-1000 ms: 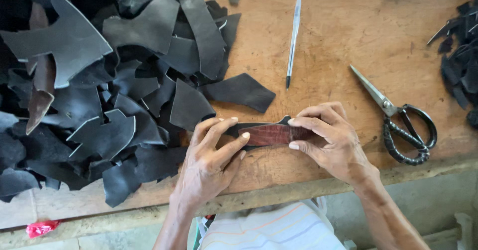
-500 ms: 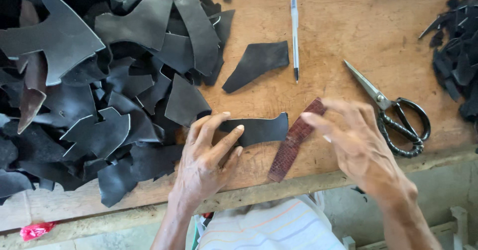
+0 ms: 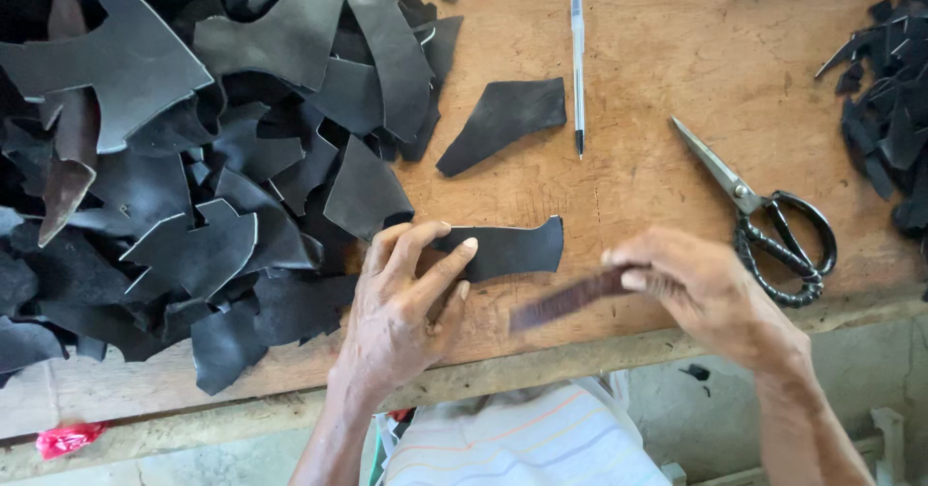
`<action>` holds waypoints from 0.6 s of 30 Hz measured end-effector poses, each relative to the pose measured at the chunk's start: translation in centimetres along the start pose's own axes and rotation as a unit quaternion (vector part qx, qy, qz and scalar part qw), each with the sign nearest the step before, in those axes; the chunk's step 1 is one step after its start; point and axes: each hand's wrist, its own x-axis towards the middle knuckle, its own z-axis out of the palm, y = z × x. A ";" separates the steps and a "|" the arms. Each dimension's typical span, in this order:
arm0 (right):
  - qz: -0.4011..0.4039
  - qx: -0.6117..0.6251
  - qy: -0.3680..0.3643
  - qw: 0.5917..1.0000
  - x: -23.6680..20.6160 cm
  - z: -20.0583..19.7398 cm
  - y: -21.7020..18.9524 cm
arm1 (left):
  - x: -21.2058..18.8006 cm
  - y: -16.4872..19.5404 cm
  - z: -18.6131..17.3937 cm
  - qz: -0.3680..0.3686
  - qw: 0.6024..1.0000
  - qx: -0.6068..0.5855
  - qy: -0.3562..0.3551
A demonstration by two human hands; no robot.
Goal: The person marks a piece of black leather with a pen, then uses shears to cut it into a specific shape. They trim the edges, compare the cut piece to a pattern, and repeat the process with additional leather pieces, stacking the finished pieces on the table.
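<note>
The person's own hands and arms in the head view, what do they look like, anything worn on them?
Both are bare: the left hand and right hand show no gloves, rings or watch, and both forearms are uncovered down to the frame's bottom edge. No sleeves appear. Below them shows a white shirt with thin coloured stripes.

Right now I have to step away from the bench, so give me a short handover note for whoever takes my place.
Left hand: pressed flat on the left end of the black leather strip, which lies on the wooden bench.
Right hand: pinching a reddish-brown patterned strip, lifted off the black piece.
Nearby: scissors to the right, pen behind, one loose black offcut, big heap of black leather scraps to the left, smaller heap far right.
Done: the two strips are apart.
Left: both strips uncut here; scissors and pen untouched.
</note>
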 end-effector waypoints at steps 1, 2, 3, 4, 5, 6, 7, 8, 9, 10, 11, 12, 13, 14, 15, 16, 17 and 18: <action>-0.010 -0.016 0.036 0.999 0.2 0.1 0.0 | 0.0 0.1 0.0 -0.002 1.000 0.003 -0.003; -0.021 -0.033 0.073 0.997 0.4 0.2 -0.2 | 0.0 0.2 0.0 -0.002 1.000 0.007 -0.004; 0.031 -0.022 0.083 0.996 0.6 0.3 -0.4 | 0.1 0.2 0.0 -0.001 1.000 0.011 -0.004; 0.082 -0.011 0.091 0.992 0.9 0.5 -0.7 | 0.1 0.2 -0.1 0.000 1.000 0.007 -0.005; 0.133 0.000 0.096 0.986 1.1 0.5 -1.0 | 0.1 0.2 -0.1 -0.001 1.000 0.004 -0.006; 0.105 0.006 0.102 0.989 1.3 0.5 -1.2 | 0.1 0.2 -0.2 -0.004 1.000 0.000 -0.007; 0.078 0.012 0.108 0.991 1.6 0.5 -1.4 | 0.0 0.1 -0.2 -0.006 1.000 0.000 -0.008; 0.051 0.017 0.116 0.992 1.8 0.5 -1.6 | 0.0 0.1 -0.2 -0.007 1.000 -0.001 -0.009; 0.064 0.010 0.119 0.991 2.0 0.5 -1.7 | 0.1 -0.1 -0.1 -0.008 1.000 -0.002 -0.008; 0.077 0.004 0.121 0.990 2.3 0.7 -1.8 | 0.1 -0.2 0.0 -0.014 1.000 -0.006 -0.006; 0.093 -0.002 0.123 0.988 2.4 0.9 -1.9 | 0.1 -0.3 0.0 -0.021 1.000 -0.012 -0.007; 0.113 0.005 0.119 0.987 2.6 1.1 -2.0 | 0.1 -0.4 0.1 -0.026 1.000 -0.017 -0.007; 0.131 0.011 0.115 0.985 2.8 1.2 -2.0 | 0.1 -0.5 0.1 -0.023 1.000 -0.016 -0.007; 0.149 0.018 0.110 0.983 3.0 1.3 -2.0 | 0.1 -0.6 0.1 -0.022 1.000 -0.016 -0.008; 0.143 0.022 0.110 0.983 3.2 1.3 -2.1 | 0.0 -0.6 0.1 -0.022 1.000 -0.015 -0.009; 0.137 0.024 0.111 0.984 3.4 1.3 -2.1 | 0.0 -0.6 0.1 -0.022 1.000 -0.018 -0.007; 0.129 0.027 0.112 0.985 3.6 1.3 -2.2 | 0.0 -0.7 0.1 -0.021 1.000 -0.020 -0.005; 0.134 0.035 0.107 0.985 3.8 1.2 -2.2 | -0.1 -0.7 0.1 -0.020 1.000 -0.023 -0.003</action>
